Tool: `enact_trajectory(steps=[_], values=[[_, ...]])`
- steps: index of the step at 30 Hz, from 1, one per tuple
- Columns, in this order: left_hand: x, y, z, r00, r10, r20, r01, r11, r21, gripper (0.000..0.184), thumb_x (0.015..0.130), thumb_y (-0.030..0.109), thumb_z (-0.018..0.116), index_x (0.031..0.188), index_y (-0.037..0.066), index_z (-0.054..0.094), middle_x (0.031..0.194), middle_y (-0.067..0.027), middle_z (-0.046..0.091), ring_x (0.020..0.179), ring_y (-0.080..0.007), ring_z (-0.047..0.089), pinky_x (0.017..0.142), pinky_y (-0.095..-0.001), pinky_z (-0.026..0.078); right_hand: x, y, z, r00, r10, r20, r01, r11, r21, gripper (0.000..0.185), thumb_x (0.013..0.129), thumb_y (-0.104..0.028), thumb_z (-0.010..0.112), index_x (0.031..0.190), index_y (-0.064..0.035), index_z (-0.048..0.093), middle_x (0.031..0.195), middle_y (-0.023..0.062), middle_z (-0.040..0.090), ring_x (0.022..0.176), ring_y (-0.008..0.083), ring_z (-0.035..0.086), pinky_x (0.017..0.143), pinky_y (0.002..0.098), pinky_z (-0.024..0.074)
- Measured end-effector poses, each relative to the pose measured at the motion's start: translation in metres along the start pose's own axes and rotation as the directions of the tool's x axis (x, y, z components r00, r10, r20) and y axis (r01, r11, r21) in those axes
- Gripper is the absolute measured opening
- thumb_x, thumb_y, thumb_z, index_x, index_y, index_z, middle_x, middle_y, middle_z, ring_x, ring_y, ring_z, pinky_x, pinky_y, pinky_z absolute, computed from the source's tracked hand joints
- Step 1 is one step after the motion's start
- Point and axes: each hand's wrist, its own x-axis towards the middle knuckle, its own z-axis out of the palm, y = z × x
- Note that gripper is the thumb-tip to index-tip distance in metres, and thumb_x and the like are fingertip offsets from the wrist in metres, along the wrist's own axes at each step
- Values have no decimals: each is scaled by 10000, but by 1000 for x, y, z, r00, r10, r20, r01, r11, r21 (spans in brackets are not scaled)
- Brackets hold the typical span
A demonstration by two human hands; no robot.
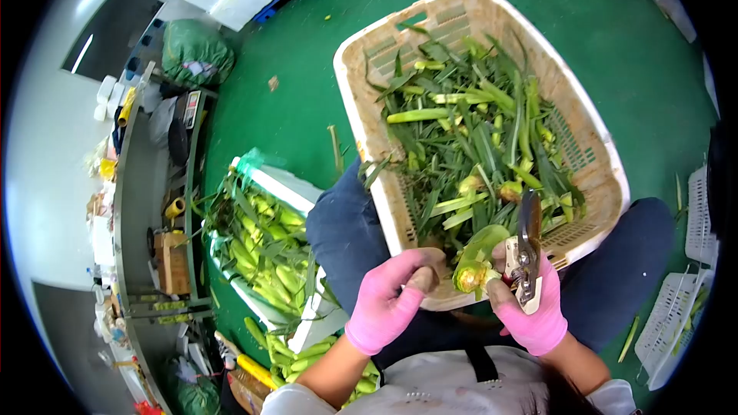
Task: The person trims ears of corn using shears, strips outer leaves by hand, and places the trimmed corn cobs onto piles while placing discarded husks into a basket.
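Both of my hands wear pink gloves with dirty fingertips. At the near edge of a large white basket [352,84], my right hand [532,307] is closed around pruning shears [529,250], whose blades point away from me. Just left of the shears is a cut green piece of corn husk or stalk [475,260], its pale end toward me; my right fingertips touch it. My left hand [400,296] is closed beside it, thumb against the fingers, and what it holds, if anything, is hidden. Green leaves and stalk trimmings [469,123] fill much of the basket.
Left of my knee, a white foam box [280,184] holds green corn ears [269,250], with more ears [307,357] nearer me. Shelves [150,207] with a cardboard box [172,263] stand farther left. White baskets [665,323] are at the right.
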Motion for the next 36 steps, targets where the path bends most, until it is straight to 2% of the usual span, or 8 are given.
enact_trajectory(steps=[9,11,12,15,23,28,31,36], values=[[-22,12,-23,949,-296,106,223,871,439,423,924,183,718,1283,9,578,818,-56,634,718,-120,610,693,-277,524,4,47,39,984,-84,158,119,966,-228,344,819,-30,668,1148,-30,567,816,48,639,699,102,597,656,269,501],[-26,14,-26,937,-333,105,241,835,495,438,907,177,730,1278,7,572,800,-69,639,692,-134,624,674,-288,529,4,44,45,980,-68,185,125,941,-316,343,815,-66,670,1142,-26,575,826,109,674,696,216,670,652,322,528],[-30,10,-25,960,-270,70,207,859,467,381,864,211,740,1167,62,564,704,-116,626,615,-282,657,584,-381,532,4,46,48,977,-81,197,147,925,-350,342,812,-74,672,1137,-25,578,824,124,677,703,249,681,652,336,533],[-37,2,-28,965,-259,34,187,778,600,363,861,198,730,1150,61,558,706,-122,631,631,-313,663,587,-407,531,2,54,59,972,-81,219,163,906,-390,353,785,-102,690,1116,-31,593,832,170,685,747,363,689,658,397,550],[-51,-36,-39,929,-371,12,338,860,382,410,852,173,698,1188,54,497,733,-143,621,656,-340,642,616,-422,521,0,60,74,939,-107,326,265,830,-491,369,766,-98,706,1108,-24,588,848,178,684,765,386,681,677,430,551],[-56,-37,-28,766,-633,107,641,765,-64,501,984,166,603,1446,119,413,873,-9,593,671,-77,536,550,-247,437,-2,74,81,897,-190,398,392,759,-521,389,734,-96,736,1091,-34,594,829,174,669,775,400,663,688,481,537],[-67,-56,-23,779,-618,104,621,740,-258,442,1013,165,564,1428,121,419,933,-21,600,691,-85,532,541,-251,429,-3,78,80,864,-172,473,436,725,-533,409,731,-99,744,1105,-34,593,852,182,670,782,405,662,679,485,534],[-75,-54,-15,705,-700,110,675,617,-405,718,930,7,492,1596,136,257,904,-14,580,668,-96,535,557,-246,480,1,74,73,898,-154,413,364,787,-498,362,766,-138,729,1087,-24,605,836,170,684,793,404,672,702,467,546]])
